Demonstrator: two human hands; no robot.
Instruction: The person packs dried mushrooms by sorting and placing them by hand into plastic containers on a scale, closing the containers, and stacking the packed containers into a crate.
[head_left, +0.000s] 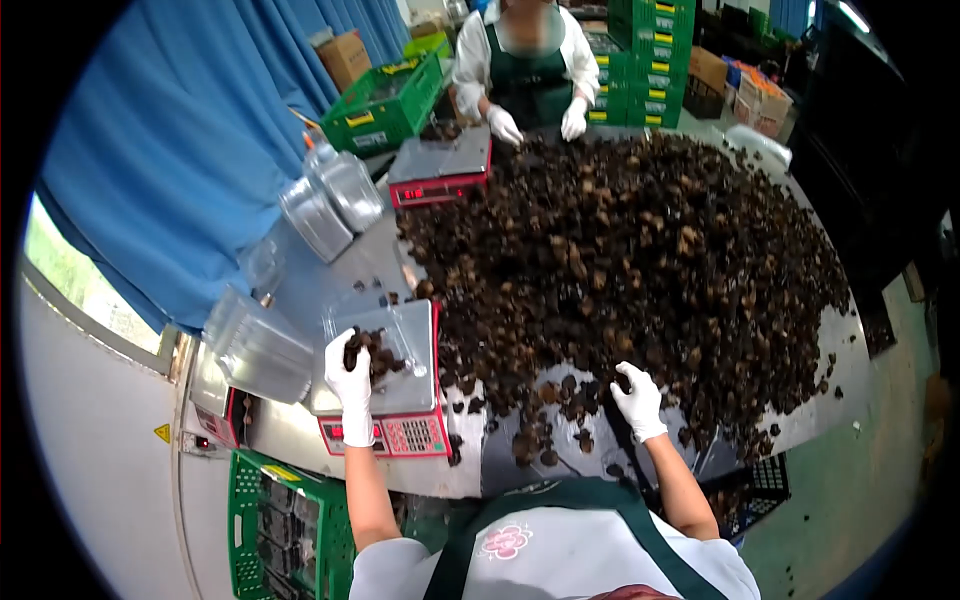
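Observation:
My left hand (pixel 349 385), in a white glove, is over the near red scale (pixel 415 433), its fingers curled around some dark dried pieces (pixel 372 352). Under it, a clear plastic container (pixel 410 325) lies on the scale's plate, with more dark pieces beside my fingers. My right hand (pixel 638 400), also gloved in white, is at the near edge of the large heap of dark pieces (pixel 620 250). Its fingers are bent, with the thumb and fingertips apart, and nothing shows between them.
Across the table (pixel 465 478), a co-worker (pixel 530 70) in a dark apron has both gloved hands at the heap. A second scale (pixel 440 165), stacked clear containers (pixel 258 345) and green crates (pixel 385 105) stand left. Another green crate (pixel 290 520) is below the table's near-left edge.

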